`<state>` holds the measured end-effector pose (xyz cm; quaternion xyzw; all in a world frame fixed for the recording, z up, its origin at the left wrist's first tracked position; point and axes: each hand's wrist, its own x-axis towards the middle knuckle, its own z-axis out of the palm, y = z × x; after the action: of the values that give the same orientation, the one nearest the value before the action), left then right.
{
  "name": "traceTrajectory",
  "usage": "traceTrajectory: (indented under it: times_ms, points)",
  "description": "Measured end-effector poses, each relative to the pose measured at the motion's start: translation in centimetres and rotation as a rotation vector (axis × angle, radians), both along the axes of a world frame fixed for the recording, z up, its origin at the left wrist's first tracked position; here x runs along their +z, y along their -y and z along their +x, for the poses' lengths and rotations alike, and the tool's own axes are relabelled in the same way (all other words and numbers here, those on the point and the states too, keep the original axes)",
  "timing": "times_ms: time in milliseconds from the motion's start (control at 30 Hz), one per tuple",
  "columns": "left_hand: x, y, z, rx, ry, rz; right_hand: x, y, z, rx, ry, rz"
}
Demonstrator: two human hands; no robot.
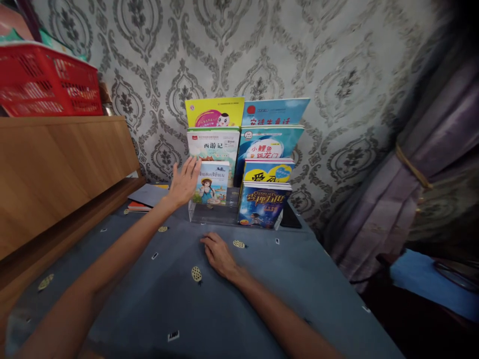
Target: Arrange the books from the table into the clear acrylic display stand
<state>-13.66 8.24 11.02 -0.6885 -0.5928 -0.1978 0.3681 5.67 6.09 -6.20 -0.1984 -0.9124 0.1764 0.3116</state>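
Observation:
My left hand (185, 180) rests against the left edge of a small picture book (214, 190) with a girl in a hat on its cover. Its fingers are stretched out, with the tips over the cover's upper left corner. That book leans in the left half of a clear tiered book stand (213, 215). My right hand (220, 255) lies on the tablecloth in front of the stand, fingers loosely bent and apart, holding nothing. A dark blue book (262, 205) fills the front right tier. Behind stand a white book (213, 144), a yellow book (215, 112) and several blue ones (275, 139).
A blue-grey cloth with pineapple prints (157, 299) covers the table. Thin books (147, 196) lie flat at left, beside a wooden cabinet (67, 169) bearing a red basket (52, 80). A black flat object (291, 218) sits right of the stand. A curtain (389, 199) hangs at right.

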Motion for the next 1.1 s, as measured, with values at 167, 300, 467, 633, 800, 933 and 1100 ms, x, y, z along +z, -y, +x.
traceTrajectory:
  times_ms: [167,300,467,633,800,933,1100]
  points:
    - [-0.2,0.2,-0.4,0.002,0.009,0.001,0.0,0.0,0.1,-0.007,0.017,0.006]
    - [-0.3,0.4,-0.4,-0.019,0.016,0.033,-0.1,-0.1,0.1,-0.003,0.011,0.007]
    - [-1.8,1.4,-0.6,-0.031,0.071,0.084,-0.4,-0.2,0.1,-0.007,0.000,0.011]
    - [-6.9,3.5,-2.7,0.076,0.174,0.034,-0.4,-0.3,0.1,0.005,-0.009,-0.005]
    - [-11.5,5.0,-6.8,0.433,0.285,-0.266,-0.2,-0.2,0.1,0.008,-0.001,-0.016]
    - [-12.7,5.2,-10.5,0.631,0.334,-0.412,-0.2,-0.2,0.1,0.004,0.004,-0.022]
    - [-13.0,4.7,-13.6,0.672,0.338,-0.502,0.1,-0.1,0.1,0.003,0.020,-0.031]
